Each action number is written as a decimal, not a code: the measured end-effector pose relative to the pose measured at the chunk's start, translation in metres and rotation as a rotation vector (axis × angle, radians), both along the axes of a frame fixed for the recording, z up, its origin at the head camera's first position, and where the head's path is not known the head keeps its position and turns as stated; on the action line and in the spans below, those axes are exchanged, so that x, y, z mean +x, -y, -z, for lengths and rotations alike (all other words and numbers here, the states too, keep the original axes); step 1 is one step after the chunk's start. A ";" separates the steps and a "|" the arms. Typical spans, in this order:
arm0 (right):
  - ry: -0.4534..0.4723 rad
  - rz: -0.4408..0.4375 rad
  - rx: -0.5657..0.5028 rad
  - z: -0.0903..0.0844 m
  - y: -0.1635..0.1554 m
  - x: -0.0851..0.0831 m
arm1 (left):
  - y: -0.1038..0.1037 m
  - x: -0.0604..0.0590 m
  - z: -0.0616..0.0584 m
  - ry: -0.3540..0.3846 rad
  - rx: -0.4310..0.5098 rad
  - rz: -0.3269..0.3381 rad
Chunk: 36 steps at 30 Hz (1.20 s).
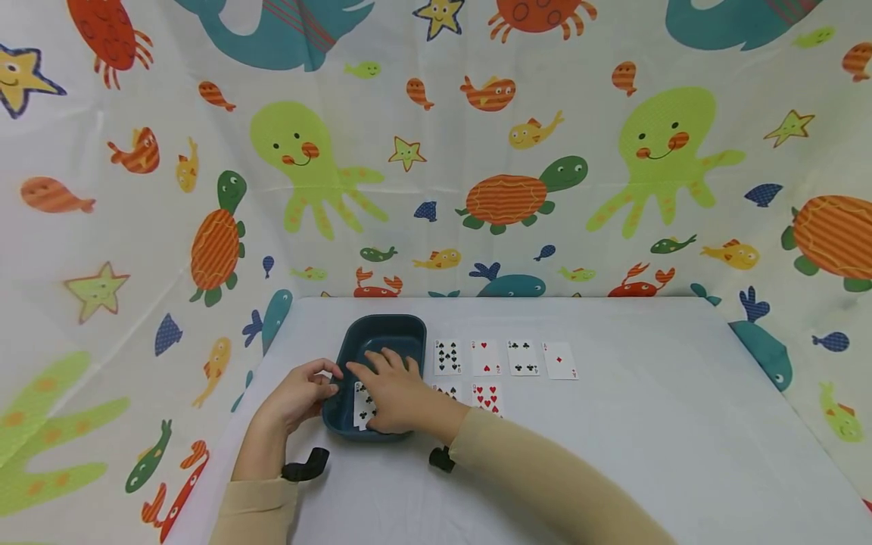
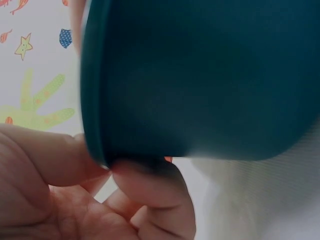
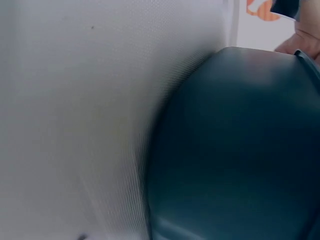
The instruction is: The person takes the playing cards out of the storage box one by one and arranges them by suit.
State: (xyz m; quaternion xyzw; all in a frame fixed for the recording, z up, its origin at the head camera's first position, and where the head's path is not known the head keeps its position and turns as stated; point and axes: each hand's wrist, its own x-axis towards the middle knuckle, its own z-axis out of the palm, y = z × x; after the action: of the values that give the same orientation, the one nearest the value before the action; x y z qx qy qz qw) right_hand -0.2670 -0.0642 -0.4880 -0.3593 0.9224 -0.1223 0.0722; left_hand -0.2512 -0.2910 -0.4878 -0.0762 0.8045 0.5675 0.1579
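The dark teal tray point(image 1: 381, 337), a smooth, round-cornered plastic tub, stood on the white cloth-covered bench point(image 1: 647, 424), left of the rows of face-up cards point(image 1: 504, 358). The left hand point(image 1: 296, 393) pinched its near-left rim between thumb and fingers point(image 2: 150, 185). The right hand point(image 1: 395, 390) reached inside, fingers spread over a glossy playing card point(image 1: 364, 407). The step in hand looked like drawing a card from the tray; next would call for nipping one thin edge cleanly.

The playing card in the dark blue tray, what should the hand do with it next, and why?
Probably lift the playing card out with the right hand, which lies over it inside the dark teal plastic tray, while the left hand grips the rim. Beside the tray, the white table has bare room.
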 end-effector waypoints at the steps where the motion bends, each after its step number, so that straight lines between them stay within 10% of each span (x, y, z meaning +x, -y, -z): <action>1: -0.003 0.000 0.010 0.001 0.002 0.000 | 0.000 0.000 0.000 0.001 0.000 0.001; 36: -0.099 0.018 0.126 0.012 0.014 0.000 | -0.002 0.001 0.001 0.010 0.012 0.003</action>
State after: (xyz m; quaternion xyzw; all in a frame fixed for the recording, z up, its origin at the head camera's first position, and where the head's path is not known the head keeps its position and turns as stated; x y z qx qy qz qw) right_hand -0.2670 -0.0784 -0.4998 -0.3513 0.9338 -0.0469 0.0479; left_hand -0.2501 -0.2893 -0.4886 -0.0767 0.8002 0.5719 0.1634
